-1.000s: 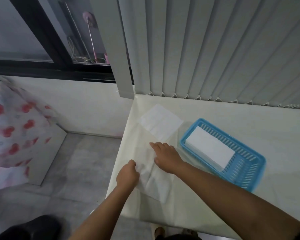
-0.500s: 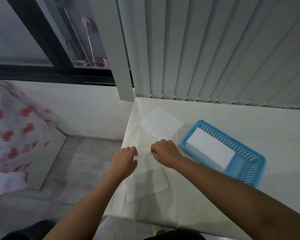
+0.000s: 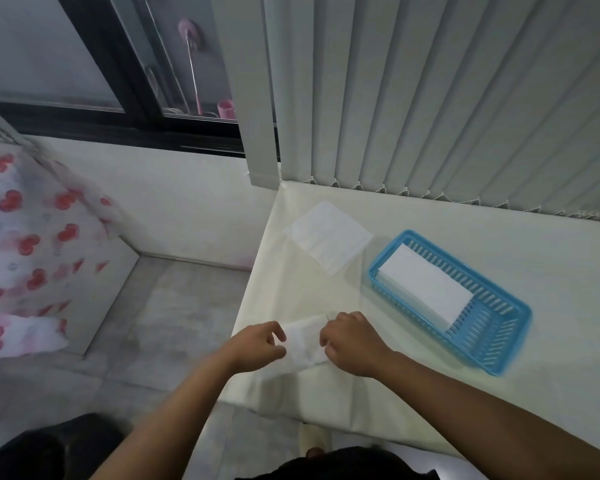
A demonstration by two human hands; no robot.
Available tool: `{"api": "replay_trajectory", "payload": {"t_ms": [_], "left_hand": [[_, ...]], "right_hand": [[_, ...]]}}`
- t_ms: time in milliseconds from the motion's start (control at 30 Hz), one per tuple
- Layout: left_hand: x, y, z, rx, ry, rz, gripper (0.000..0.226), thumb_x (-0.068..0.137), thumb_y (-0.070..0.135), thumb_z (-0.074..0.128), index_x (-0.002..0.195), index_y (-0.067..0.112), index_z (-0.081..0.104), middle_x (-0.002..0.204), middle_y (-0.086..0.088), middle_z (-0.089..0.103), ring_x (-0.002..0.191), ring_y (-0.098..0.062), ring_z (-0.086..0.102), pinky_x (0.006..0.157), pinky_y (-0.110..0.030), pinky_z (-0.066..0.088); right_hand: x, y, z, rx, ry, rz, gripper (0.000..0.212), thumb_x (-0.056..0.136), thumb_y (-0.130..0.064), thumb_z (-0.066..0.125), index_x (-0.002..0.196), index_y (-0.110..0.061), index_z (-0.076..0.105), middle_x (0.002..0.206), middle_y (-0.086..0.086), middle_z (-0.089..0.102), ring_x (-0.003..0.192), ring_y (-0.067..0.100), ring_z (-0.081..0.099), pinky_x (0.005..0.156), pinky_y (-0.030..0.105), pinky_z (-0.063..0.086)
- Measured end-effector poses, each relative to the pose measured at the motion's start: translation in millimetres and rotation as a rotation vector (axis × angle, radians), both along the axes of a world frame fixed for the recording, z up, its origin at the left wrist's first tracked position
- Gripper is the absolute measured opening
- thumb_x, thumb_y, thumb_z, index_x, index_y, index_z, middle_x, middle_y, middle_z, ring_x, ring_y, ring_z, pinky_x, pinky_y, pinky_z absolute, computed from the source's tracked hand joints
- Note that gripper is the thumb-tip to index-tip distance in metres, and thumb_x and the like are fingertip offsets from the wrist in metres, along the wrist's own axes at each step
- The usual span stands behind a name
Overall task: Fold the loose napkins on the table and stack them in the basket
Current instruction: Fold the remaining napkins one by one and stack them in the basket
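A white napkin [image 3: 303, 342], partly folded, lies near the table's front left corner. My left hand [image 3: 255, 346] pinches its left edge and my right hand [image 3: 352, 341] pinches its right edge. Farther back on the table a second loose napkin [image 3: 329, 237] lies flat and unfolded. To the right stands a blue slotted plastic basket [image 3: 489, 337] with folded white napkins [image 3: 425, 284] stacked in its far end.
The table [image 3: 551, 271] has a cream cover and ends at left above a grey floor [image 3: 174, 317]. Vertical blinds [image 3: 430, 98] hang along its back edge. A cloth with red hearts [image 3: 25, 258] hangs at far left.
Both hands took the napkin's edges and folded it over; it is now shorter and narrower. The hands have drawn nearer to me.
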State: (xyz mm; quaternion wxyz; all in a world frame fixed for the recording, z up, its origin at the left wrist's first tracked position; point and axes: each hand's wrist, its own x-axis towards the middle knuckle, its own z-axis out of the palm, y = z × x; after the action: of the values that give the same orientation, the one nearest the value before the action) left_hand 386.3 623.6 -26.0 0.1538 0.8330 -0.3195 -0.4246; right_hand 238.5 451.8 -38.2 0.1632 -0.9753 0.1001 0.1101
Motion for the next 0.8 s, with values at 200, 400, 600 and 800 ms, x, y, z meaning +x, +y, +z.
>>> {"api": "replay_trajectory", "payload": {"t_ms": [200, 400, 600, 800], "left_hand": [[-7, -10, -19, -0.154, -0.415, 0.161, 0.020, 0.092, 0.028, 0.050, 0.109, 0.023, 0.059, 0.098, 0.005, 0.061, 0.099, -0.019, 0.057, 0.078, -0.032, 0.047], [-10, -20, -33, -0.070, -0.530, 0.046, 0.029, 0.089, 0.030, 0.057, 0.116, 0.020, 0.054, 0.109, 0.000, 0.060, 0.103, -0.023, 0.056, 0.080, -0.033, 0.043], [5, -30, -29, 0.064, -0.440, -0.009, 0.015, 0.088, 0.030, 0.058, 0.099, 0.019, 0.060, 0.105, 0.000, 0.063, 0.102, -0.023, 0.055, 0.078, -0.030, 0.041], [13, -37, -15, 0.088, -0.296, 0.029, 0.011, 0.084, 0.027, 0.060, 0.077, 0.026, 0.052, 0.084, 0.005, 0.058, 0.084, -0.017, 0.054, 0.063, -0.026, 0.040]], "right_hand": [[6, 3, -14, -0.020, -0.136, -0.068, 0.037, 0.090, -0.025, 0.040, 0.117, -0.020, 0.065, 0.122, -0.001, 0.066, 0.107, 0.021, 0.058, 0.094, 0.036, 0.043], [-3, 14, -32, -0.092, 0.119, -0.059, 0.073, 0.088, -0.048, 0.001, 0.152, -0.019, 0.019, 0.161, 0.002, 0.016, 0.148, 0.028, 0.011, 0.118, 0.047, -0.001], [-13, 4, -37, -0.137, 0.140, -0.107, 0.077, 0.085, -0.055, 0.003, 0.153, -0.022, 0.010, 0.163, 0.000, 0.006, 0.149, 0.029, 0.003, 0.115, 0.045, -0.010], [-19, -2, -20, -0.059, 0.080, -0.298, 0.066, 0.091, -0.051, 0.011, 0.149, -0.024, 0.026, 0.160, -0.002, 0.020, 0.145, 0.026, 0.018, 0.118, 0.041, 0.009]]}}
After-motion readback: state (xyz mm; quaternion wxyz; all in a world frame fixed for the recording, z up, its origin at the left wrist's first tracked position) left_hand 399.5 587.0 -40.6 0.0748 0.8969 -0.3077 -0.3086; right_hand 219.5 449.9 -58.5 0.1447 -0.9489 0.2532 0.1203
